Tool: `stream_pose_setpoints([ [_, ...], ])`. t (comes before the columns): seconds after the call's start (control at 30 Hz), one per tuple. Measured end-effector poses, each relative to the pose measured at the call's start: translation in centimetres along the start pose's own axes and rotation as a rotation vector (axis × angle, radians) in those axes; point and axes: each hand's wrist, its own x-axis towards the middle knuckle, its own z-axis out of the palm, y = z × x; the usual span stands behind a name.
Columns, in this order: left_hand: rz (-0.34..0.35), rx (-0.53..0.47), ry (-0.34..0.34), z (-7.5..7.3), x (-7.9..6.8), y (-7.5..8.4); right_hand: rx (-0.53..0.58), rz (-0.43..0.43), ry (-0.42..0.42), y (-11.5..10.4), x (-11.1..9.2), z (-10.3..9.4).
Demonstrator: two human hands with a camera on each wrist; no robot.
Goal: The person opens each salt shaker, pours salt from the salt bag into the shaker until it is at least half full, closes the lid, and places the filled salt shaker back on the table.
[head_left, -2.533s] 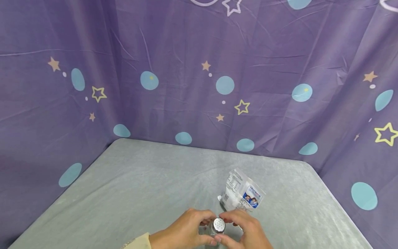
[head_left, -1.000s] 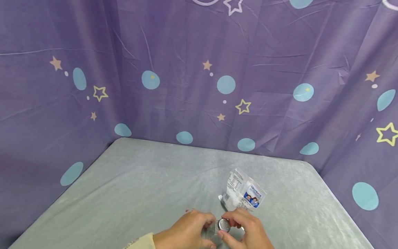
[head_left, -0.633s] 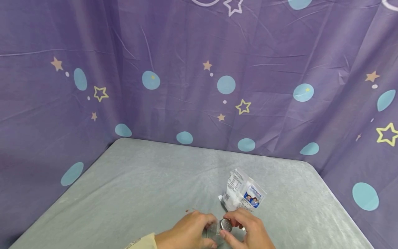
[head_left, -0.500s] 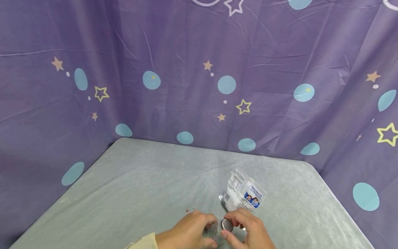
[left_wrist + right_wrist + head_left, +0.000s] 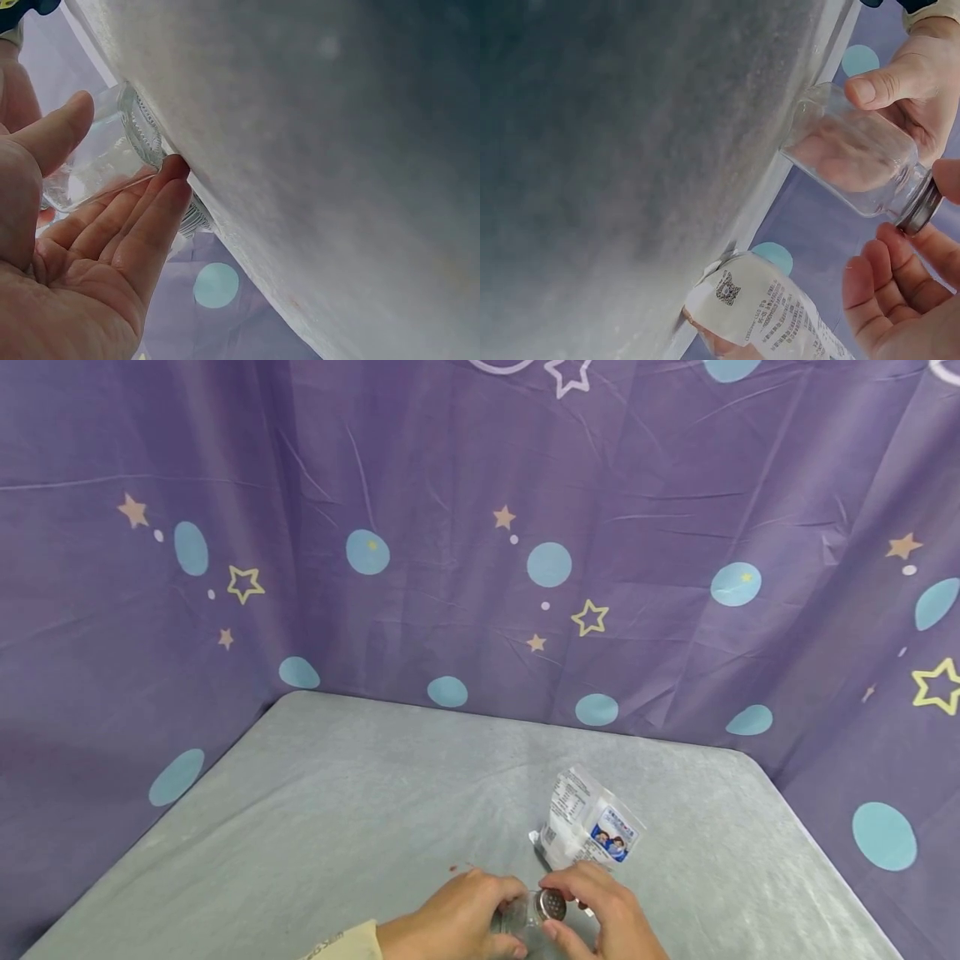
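Note:
A clear glass shaker (image 5: pixel 849 154) with a perforated metal cap (image 5: pixel 552 906) is between my two hands, low in the head view. It tilts, its cap leaning toward the right. My left hand (image 5: pixel 463 917) holds the glass body between thumb and fingers, and the left wrist view shows the base (image 5: pixel 142 124) close to the tablecloth. With thumb and forefinger, my right hand (image 5: pixel 606 912) pinches the metal cap; its other fingers curve below the cap in the right wrist view. Inside the glass I see no contents.
A white printed pouch (image 5: pixel 577 827) with a blue picture panel stands just beyond the right hand. Small reddish specks (image 5: pixel 453 868) lie on the grey tablecloth (image 5: pixel 360 793) past the left hand. Purple patterned curtains (image 5: pixel 450 610) close in the back and sides.
The shaker has gone from upright, cap holes facing up, to tilted with its cap toward the right. My right hand has shifted slightly right with the cap. The pouch stays in place.

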Motion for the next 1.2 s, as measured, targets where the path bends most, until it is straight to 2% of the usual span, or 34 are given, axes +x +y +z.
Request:
stream_pose_setpoints([
  [0.33,0.022,0.034,0.034,0.1,0.0,0.2,-0.034,-0.155,-0.038,0.6,0.2,-0.4],
  [0.5,0.028,0.036,0.036,0.0,0.0,0.3,-0.032,-0.163,-0.053,0.7,0.0,-0.5],
  [0.73,0.008,0.041,0.029,0.0,0.1,0.4,-0.048,-0.101,-0.014,0.1,-0.1,-0.5],
  [1.0,-0.003,0.029,0.028,0.0,0.1,0.4,-0.159,0.100,0.032,-0.6,0.0,-0.4],
  [1.2,-0.006,0.003,0.024,0.0,0.0,0.4,-0.185,0.132,0.062,-0.7,0.1,-0.3],
])
